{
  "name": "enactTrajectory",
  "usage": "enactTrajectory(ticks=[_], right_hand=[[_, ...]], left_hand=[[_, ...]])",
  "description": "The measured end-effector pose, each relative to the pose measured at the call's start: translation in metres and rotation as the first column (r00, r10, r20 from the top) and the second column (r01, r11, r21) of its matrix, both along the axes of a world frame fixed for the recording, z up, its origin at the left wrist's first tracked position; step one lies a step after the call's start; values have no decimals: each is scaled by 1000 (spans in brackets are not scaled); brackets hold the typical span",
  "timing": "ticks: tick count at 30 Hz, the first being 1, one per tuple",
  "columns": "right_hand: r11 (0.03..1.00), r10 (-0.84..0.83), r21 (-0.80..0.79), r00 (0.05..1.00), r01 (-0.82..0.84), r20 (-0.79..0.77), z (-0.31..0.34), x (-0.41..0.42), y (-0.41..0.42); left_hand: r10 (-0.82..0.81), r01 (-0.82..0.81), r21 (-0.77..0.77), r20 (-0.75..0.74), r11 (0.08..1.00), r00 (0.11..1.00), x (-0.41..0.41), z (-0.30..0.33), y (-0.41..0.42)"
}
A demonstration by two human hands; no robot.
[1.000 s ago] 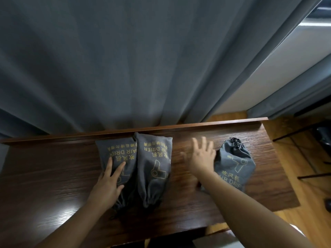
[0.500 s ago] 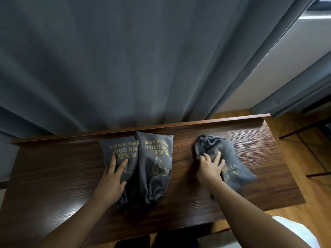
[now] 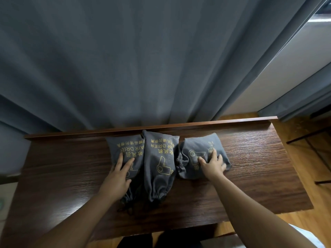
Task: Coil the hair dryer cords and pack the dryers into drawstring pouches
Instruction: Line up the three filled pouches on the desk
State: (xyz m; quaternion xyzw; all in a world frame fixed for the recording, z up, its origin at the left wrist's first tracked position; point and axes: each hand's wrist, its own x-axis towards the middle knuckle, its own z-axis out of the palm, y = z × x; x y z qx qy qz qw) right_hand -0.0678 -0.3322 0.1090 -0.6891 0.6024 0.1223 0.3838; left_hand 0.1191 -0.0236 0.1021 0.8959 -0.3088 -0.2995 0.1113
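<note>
Three grey drawstring pouches in row at back of wooden table [image 3: 250, 167], against curtain [image 3: 143, 59]. Left hand [image 3: 117, 178] flat, fingers straight, on left pouch [image 3: 125, 149]. Middle pouch [image 3: 160, 161] untouched. Right hand [image 3: 213, 166] presses spread fingers on right pouch [image 3: 193, 149], lying sideways, touching middle one.

Bare forearms, with a white garment [image 3: 302, 237] at lower right.

A dark wooden table [image 3: 71, 176] with a raised back ledge carries three grey drawstring pouches: the middle pouch [image 3: 161, 161] against the ledge, the left pouch [image 3: 123, 149] touching it, the right pouch [image 3: 193, 151] lying crosswise beside it
</note>
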Motion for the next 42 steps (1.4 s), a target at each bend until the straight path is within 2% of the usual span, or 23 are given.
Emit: enactTrajectory(ticks=[2, 5, 7, 10, 15, 19, 22, 26, 29, 30, 31, 33, 34, 35, 36, 38, 42], right_hand=[[990, 141, -16, 990, -141, 13, -3, 3, -7], [935, 347, -61, 936, -350, -64, 2, 14, -24], [947, 311, -57, 948, -315, -71, 10, 24, -28], [993, 104, -60, 994, -106, -45, 19, 45, -12], [962, 262, -58, 960, -268, -96, 7, 56, 4], [855, 507, -56, 854, -516, -116, 2, 36, -34], [735, 664, -45, 731, -677, -157, -1, 20, -53], [615, 782, -59, 618, -786, -80, 2, 12, -59], [537, 838, 15, 531, -844, -123, 1, 15, -47], [553, 830, 13, 549, -833, -101, 0, 16, -42], [617, 784, -29, 617, -787, -64, 0, 15, -36], [845, 519, -172, 854, -507, 31, 5, 9, -22], [921, 361, -182, 930, -345, 63, 8, 3, -16], [960, 259, -126, 964, -251, 53, 11, -5, -7], [972, 232, -41, 973, -231, 13, 11, -14, 4], [957, 285, 80, 957, -280, -51, 10, -26, 25], [966, 257, 17, 966, -256, -18, 8, -11, 46]], left_hand=[[-7, 7, 14, -9, 1000, 1000, 0, 2, 1], [-20, 21, 21, -17, 1000, 1000, 2, 4, 1], [-24, 25, 21, -23, 999, 999, 4, 5, 2], [-33, 33, 22, -24, 999, 999, 5, 6, 3], [-47, 48, 17, -12, 999, 999, 5, 5, 3], [-49, 49, 17, -12, 999, 999, 7, 3, 4], [-57, 57, 2, -16, 998, 998, 7, 2, 5], [-61, 61, 6, -22, 998, 998, 9, 1, 5], [-60, 61, 8, -14, 998, 998, 8, 2, 4], [-57, 58, 11, -14, 998, 998, 7, 2, 4], [-54, 54, 6, -17, 999, 998, 8, 1, 4], [-46, 46, -15, -33, 999, 998, 9, 0, 6], [-31, 30, -32, -51, 999, 998, 10, -1, 8], [1, -5, -52, -78, 999, 997, 10, -1, 10], [42, -49, -68, -107, 996, 993, 10, -1, 11], [98, -109, -71, -145, 992, 985, 8, -1, 11], [113, -125, -51, -187, 991, 976, 8, -4, 8]])
